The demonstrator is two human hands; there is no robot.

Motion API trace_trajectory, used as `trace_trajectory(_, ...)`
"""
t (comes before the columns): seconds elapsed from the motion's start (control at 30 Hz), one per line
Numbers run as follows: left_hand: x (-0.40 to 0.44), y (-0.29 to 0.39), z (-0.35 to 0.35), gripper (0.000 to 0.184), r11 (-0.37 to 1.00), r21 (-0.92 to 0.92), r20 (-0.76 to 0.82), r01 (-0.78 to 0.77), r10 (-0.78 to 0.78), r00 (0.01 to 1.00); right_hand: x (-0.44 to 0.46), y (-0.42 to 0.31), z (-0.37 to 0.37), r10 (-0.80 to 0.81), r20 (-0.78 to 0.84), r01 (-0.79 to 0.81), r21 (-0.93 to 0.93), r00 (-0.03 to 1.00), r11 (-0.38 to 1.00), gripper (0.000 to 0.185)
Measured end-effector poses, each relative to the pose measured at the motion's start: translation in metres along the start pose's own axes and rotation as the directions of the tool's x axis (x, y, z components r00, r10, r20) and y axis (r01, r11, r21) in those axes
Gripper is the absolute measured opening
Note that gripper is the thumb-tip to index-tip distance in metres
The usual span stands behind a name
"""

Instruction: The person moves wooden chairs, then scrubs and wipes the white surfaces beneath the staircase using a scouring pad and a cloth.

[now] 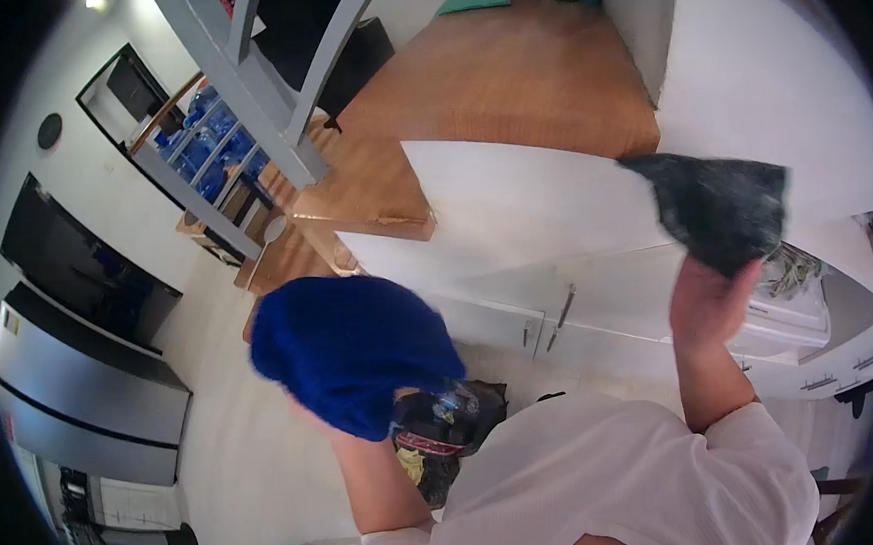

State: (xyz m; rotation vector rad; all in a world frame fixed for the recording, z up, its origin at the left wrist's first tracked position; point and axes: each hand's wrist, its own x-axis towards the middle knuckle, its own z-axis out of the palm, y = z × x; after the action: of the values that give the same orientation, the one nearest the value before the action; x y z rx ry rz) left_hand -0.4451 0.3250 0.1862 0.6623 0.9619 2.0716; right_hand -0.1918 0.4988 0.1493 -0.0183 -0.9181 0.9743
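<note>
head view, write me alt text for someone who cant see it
Someone in a white top holds up a dark sheet in the right hand; a blue cloth covers most of the left hand. Wooden steps lie ahead beside white cabinets, with a silver fridge at far left.

Slvr fridge [91,374], blue btls [207,134] — wht cabs [606,308]
</note>
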Motion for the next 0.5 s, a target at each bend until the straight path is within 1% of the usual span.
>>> trace_trajectory(0.03,0.007,-0.007,0.0,0.052,0.936,0.349,0.048,-0.038,0.023,0.999,0.007,-0.009,0.005,-0.16,-0.011,0.159,-0.043,0.987,0.986,0.053)
trace_trajectory(0.07,0.016,-0.016,-0.001,0.051,0.754,0.651,0.102,-0.094,0.035,0.994,0.011,-0.019,0.005,-0.21,0.078,0.215,-0.054,0.975,0.975,0.054)
trace_trajectory(0.1,0.024,-0.028,-0.003,0.049,0.476,0.867,0.153,-0.148,0.029,0.988,0.012,-0.029,0.003,-0.252,0.167,0.266,-0.064,0.953,0.962,0.054)
trace_trajectory(0.13,0.03,-0.039,-0.005,0.048,0.138,0.971,0.196,-0.195,0.002,0.981,0.009,-0.035,0.004,-0.247,0.163,0.256,-0.038,0.955,0.966,0.053)
trace_trajectory(0.17,0.035,-0.049,-0.007,0.046,-0.212,0.949,0.229,-0.232,-0.038,0.973,0.011,-0.039,0.013,-0.182,0.103,0.186,-0.03,0.978,0.982,0.051)
trace_trajectory(0.2,0.038,-0.055,-0.008,0.045,-0.532,0.807,0.248,-0.257,-0.089,0.965,0.012,-0.042,0.026,-0.112,0.041,0.113,-0.021,0.993,0.993,0.05)
trace_trajectory(0.23,0.041,-0.058,-0.009,0.034,-0.461,0.839,0.282,-0.288,-0.084,0.956,0.013,-0.044,0.032,-0.041,-0.019,0.041,-0.006,0.999,0.999,0.049)
trace_trajectory(0.27,0.044,-0.059,-0.008,0.023,-0.389,0.865,0.316,-0.318,-0.069,0.946,0.014,-0.051,0.02,0.188,-0.098,-0.17,0.163,0.977,0.972,0.044)
trace_trajectory(0.3,0.049,-0.059,-0.009,0.015,-0.32,0.882,0.35,-0.345,-0.046,0.936,0.018,-0.055,0.015,0.309,-0.089,-0.289,0.186,0.947,0.939,0.043)
trace_trajectory(0.37,0.072,-0.093,-0.038,0.014,-0.537,0.818,0.305,-0.207,0.099,0.947,0.023,-0.058,0.008,0.539,-0.065,-0.513,0.232,0.84,0.827,0.04)
trace_trajectory(0.4,0.092,-0.117,-0.055,0.013,-0.632,0.753,0.393,-0.184,0.208,0.896,0.024,-0.058,0.005,0.543,-0.136,-0.515,0.198,0.828,0.834,0.039)
trace_trajectory(0.43,0.105,-0.135,-0.061,0.013,-0.627,0.763,0.396,-0.157,0.261,0.88,0.024,-0.06,0.005,0.531,-0.186,-0.503,0.179,0.826,0.845,0.039)
trace_trajectory(0.5,0.13,-0.163,-0.056,0.013,-0.572,0.809,0.385,-0.139,0.336,0.859,0.028,-0.066,0.003,0.498,-0.276,-0.481,0.132,0.822,0.867,0.039)
